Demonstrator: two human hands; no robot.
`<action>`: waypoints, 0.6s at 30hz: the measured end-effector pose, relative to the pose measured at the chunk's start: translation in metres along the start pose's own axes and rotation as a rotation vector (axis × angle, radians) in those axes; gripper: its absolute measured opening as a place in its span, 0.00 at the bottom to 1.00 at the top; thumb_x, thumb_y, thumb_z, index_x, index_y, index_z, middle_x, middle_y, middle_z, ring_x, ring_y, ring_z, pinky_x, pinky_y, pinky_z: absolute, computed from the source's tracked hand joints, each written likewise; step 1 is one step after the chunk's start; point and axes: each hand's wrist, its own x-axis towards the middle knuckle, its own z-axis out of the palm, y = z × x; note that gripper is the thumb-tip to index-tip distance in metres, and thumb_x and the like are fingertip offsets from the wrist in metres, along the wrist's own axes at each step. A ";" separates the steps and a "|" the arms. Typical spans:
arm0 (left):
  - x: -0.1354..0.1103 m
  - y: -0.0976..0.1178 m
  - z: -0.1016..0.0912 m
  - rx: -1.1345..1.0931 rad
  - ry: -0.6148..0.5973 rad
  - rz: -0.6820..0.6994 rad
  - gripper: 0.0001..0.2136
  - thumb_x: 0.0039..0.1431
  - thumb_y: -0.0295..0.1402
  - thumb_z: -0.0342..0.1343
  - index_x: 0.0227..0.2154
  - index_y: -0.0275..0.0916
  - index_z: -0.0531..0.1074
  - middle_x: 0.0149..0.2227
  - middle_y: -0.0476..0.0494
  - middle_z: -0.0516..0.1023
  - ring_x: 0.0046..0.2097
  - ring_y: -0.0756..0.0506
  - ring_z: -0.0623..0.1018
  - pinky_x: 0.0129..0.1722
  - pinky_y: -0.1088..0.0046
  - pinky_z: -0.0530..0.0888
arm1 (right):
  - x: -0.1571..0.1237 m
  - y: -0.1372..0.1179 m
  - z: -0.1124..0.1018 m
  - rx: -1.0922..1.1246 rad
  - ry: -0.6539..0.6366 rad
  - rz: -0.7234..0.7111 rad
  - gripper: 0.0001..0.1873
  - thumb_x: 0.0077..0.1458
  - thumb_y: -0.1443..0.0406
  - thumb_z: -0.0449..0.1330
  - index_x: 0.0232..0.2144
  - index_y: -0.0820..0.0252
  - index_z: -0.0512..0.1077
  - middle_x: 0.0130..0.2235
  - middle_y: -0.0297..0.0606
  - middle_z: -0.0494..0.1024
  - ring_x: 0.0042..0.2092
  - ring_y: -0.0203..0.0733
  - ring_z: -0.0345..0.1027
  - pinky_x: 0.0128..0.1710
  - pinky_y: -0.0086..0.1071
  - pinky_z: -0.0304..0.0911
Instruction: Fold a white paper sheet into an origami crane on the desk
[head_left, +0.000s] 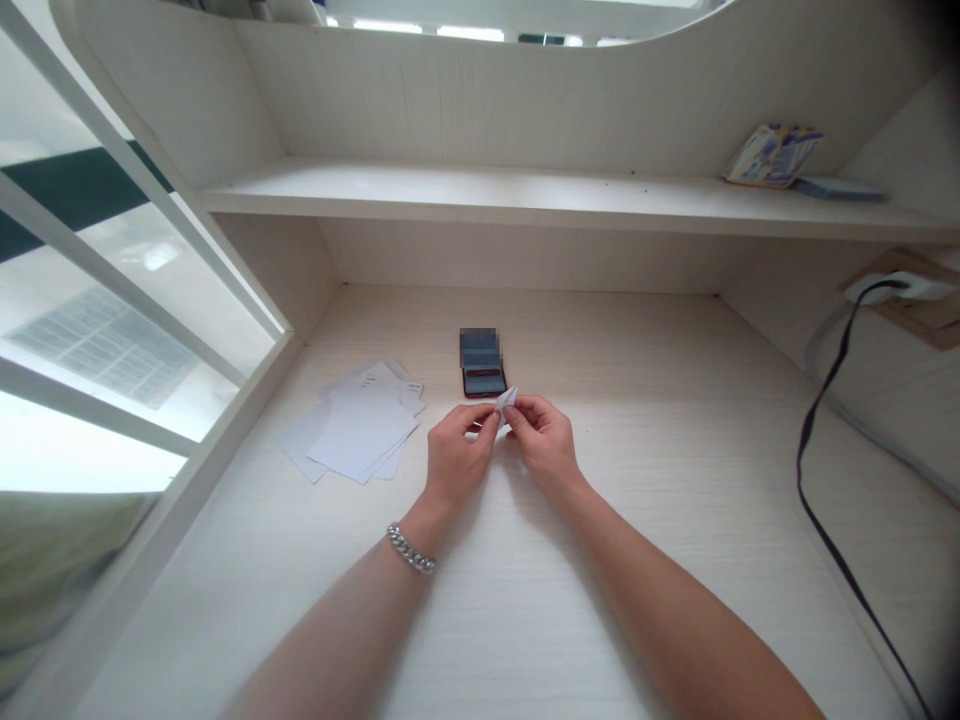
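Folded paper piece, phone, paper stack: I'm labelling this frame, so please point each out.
folded paper piece [506,400], head view, its pointed tip
phone [481,365], head view, middle of screen
paper stack [360,430], head view, top sheet's centre

A home study nook, or a dorm room, is showing here: a pale wood surface [600,560] is sitting under a built-in shelf [465,195], a window [112,330] is filling the left of the frame, and a black cable [814,480] is running from a wall socket [911,290] at right.
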 end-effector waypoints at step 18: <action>0.010 -0.018 0.001 -0.413 -0.085 -0.273 0.15 0.47 0.34 0.60 0.38 0.34 0.71 0.33 0.41 0.78 0.33 0.48 0.77 0.36 0.71 0.74 | 0.003 0.000 -0.002 -0.008 -0.041 0.067 0.15 0.44 0.57 0.62 0.32 0.63 0.76 0.29 0.40 0.77 0.29 0.39 0.68 0.29 0.32 0.64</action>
